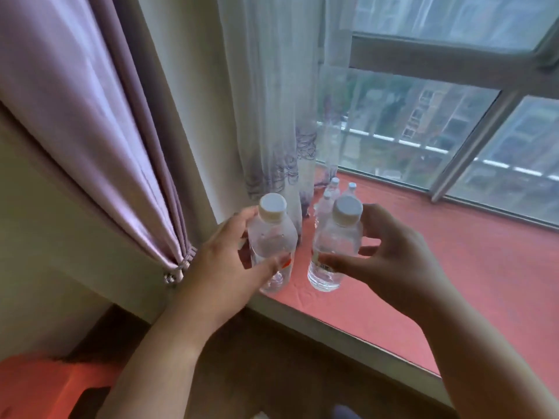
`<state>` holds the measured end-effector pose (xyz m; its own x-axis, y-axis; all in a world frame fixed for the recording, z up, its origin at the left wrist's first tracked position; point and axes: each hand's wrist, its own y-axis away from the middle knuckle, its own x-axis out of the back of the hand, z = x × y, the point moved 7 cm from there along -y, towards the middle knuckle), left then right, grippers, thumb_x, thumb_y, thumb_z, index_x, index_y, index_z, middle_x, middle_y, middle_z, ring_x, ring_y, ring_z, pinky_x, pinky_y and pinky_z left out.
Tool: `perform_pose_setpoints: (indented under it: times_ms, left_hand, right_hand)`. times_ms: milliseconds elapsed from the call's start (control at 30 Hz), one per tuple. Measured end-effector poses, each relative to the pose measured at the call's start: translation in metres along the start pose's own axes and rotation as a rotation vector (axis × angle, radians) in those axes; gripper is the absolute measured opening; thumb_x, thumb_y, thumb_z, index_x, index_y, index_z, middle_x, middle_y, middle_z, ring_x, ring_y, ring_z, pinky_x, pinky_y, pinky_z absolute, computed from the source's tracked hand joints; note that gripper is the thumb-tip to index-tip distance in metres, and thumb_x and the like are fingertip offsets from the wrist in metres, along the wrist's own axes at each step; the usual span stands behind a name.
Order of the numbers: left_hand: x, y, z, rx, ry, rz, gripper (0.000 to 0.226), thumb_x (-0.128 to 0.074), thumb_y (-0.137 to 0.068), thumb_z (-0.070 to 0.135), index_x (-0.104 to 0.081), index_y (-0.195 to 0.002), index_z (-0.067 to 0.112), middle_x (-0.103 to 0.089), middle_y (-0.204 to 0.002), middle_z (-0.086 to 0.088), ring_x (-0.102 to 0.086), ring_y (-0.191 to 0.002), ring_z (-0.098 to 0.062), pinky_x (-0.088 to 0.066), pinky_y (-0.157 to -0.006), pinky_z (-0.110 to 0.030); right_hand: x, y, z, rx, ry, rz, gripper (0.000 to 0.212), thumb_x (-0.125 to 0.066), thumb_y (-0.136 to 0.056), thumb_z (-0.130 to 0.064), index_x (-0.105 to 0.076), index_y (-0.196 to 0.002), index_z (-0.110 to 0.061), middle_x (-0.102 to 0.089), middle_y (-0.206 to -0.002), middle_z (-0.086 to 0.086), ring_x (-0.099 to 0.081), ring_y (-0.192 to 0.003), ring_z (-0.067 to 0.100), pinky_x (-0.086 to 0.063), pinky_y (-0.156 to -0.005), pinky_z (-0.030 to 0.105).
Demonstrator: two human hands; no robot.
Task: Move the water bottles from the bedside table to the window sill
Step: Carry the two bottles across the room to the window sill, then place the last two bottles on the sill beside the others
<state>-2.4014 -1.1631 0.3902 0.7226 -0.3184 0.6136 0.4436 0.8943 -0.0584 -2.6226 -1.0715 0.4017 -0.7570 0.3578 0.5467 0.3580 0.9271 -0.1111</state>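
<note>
Two clear water bottles with white caps stand upright near the front left corner of the pink window sill (453, 267). My left hand (223, 264) curls round the left bottle (273, 237), thumb across its front. My right hand (390, 258) wraps the right bottle (337, 237), thumb low on its body and fingers behind it. Behind them, three more capped bottles (334, 192) stand in a cluster by the sheer curtain.
A sheer white curtain (272, 116) hangs onto the sill just behind the bottles. A tied-back purple drape (106, 131) is at the left. The window frame (472, 146) bounds the sill's far side. An orange-red surface (39, 385) lies at the lower left.
</note>
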Motion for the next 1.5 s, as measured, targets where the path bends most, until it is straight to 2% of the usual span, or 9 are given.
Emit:
perform_pose_setpoints:
  times_ms: [200, 400, 567, 767, 900, 1133, 1267, 1400, 1500]
  left_hand:
    - [-0.024, -0.046, -0.008, -0.041, -0.023, -0.141, 0.078, -0.074, -0.073, 0.064, -0.032, -0.139, 0.056, -0.048, -0.141, 0.023, -0.053, -0.121, -0.004, -0.049, -0.099, -0.038]
    - [-0.055, -0.094, -0.015, -0.043, 0.014, -0.230, 0.076, -0.077, -0.074, 0.061, -0.033, -0.136, 0.060, -0.051, -0.135, 0.023, -0.055, -0.117, -0.001, -0.051, -0.099, -0.037]
    - [-0.087, -0.139, -0.029, -0.013, -0.034, -0.282, 0.076, -0.077, -0.074, 0.060, -0.032, -0.136, 0.062, -0.057, -0.131, 0.022, -0.058, -0.115, -0.002, -0.049, -0.100, -0.035]
    - [-0.137, -0.199, -0.048, -0.007, -0.108, -0.297, 0.076, -0.078, -0.074, 0.057, -0.035, -0.136, 0.054, -0.052, -0.132, 0.017, -0.051, -0.122, -0.011, -0.045, -0.104, -0.040]
    - [-0.177, -0.232, -0.070, 0.010, -0.092, -0.312, 0.072, -0.080, -0.073, 0.051, -0.038, -0.133, 0.052, -0.055, -0.128, 0.017, -0.058, -0.113, -0.013, -0.049, -0.099, -0.040]
    - [-0.243, -0.285, -0.120, 0.021, -0.088, -0.383, 0.069, -0.083, -0.073, 0.036, -0.049, -0.132, 0.036, -0.049, -0.127, 0.006, -0.052, -0.117, -0.009, -0.044, -0.101, -0.029]
    - [-0.284, -0.313, -0.156, 0.045, -0.096, -0.456, 0.065, -0.080, -0.076, 0.024, -0.051, -0.132, 0.040, -0.043, -0.129, 0.004, -0.053, -0.117, -0.011, -0.047, -0.101, -0.028]
    - [-0.321, -0.340, -0.184, 0.021, -0.131, -0.490, 0.061, -0.082, -0.069, 0.022, -0.059, -0.123, 0.038, -0.053, -0.116, 0.007, -0.057, -0.109, -0.015, -0.049, -0.097, -0.033]
    - [-0.346, -0.357, -0.203, 0.008, -0.161, -0.502, 0.060, -0.079, -0.061, 0.035, -0.061, -0.119, 0.037, -0.063, -0.110, 0.005, -0.061, -0.104, -0.016, -0.052, -0.091, -0.036]
  right_hand:
    - [0.009, -0.008, 0.023, -0.114, 0.039, 0.089, 0.072, -0.094, -0.061, -0.040, -0.061, -0.125, -0.035, -0.070, -0.109, -0.019, -0.063, -0.102, -0.005, -0.059, -0.085, 0.031]
    - [0.016, -0.033, 0.059, -0.201, 0.036, 0.116, 0.069, -0.093, -0.062, -0.042, -0.059, -0.123, -0.041, -0.067, -0.107, -0.025, -0.064, -0.097, -0.007, -0.054, -0.081, 0.019]
    - [0.017, -0.072, 0.101, -0.260, -0.021, 0.112, 0.070, -0.094, -0.062, -0.038, -0.059, -0.123, -0.039, -0.067, -0.109, -0.020, -0.068, -0.098, 0.002, -0.056, -0.084, 0.026]
    - [0.015, -0.118, 0.159, -0.294, -0.081, 0.124, 0.066, -0.094, -0.063, -0.032, -0.058, -0.118, -0.043, -0.065, -0.110, -0.022, -0.060, -0.100, -0.012, -0.052, -0.084, 0.020]
    - [0.004, -0.145, 0.206, -0.311, -0.043, 0.127, 0.071, -0.095, -0.060, -0.027, -0.060, -0.122, -0.035, -0.053, -0.118, -0.016, -0.054, -0.111, -0.002, -0.054, -0.088, 0.024]
    - [-0.031, -0.176, 0.290, -0.454, -0.023, 0.169, 0.071, -0.095, -0.058, -0.025, -0.060, -0.119, -0.035, -0.049, -0.118, -0.007, -0.056, -0.104, 0.011, -0.054, -0.088, 0.030]
    - [-0.059, -0.190, 0.335, -0.557, -0.051, 0.192, 0.070, -0.093, -0.060, -0.020, -0.062, -0.121, -0.032, -0.047, -0.120, -0.004, -0.057, -0.098, 0.005, -0.053, -0.092, 0.032]
    - [-0.081, -0.204, 0.372, -0.597, -0.001, 0.191, 0.075, -0.091, -0.060, -0.027, -0.060, -0.128, -0.038, -0.049, -0.116, -0.012, -0.059, -0.104, 0.010, -0.050, -0.093, 0.031]
    - [-0.097, -0.215, 0.394, -0.623, 0.033, 0.170, 0.076, -0.088, -0.062, -0.028, -0.060, -0.131, -0.040, -0.049, -0.116, -0.013, -0.060, -0.103, 0.010, -0.050, -0.093, 0.033]
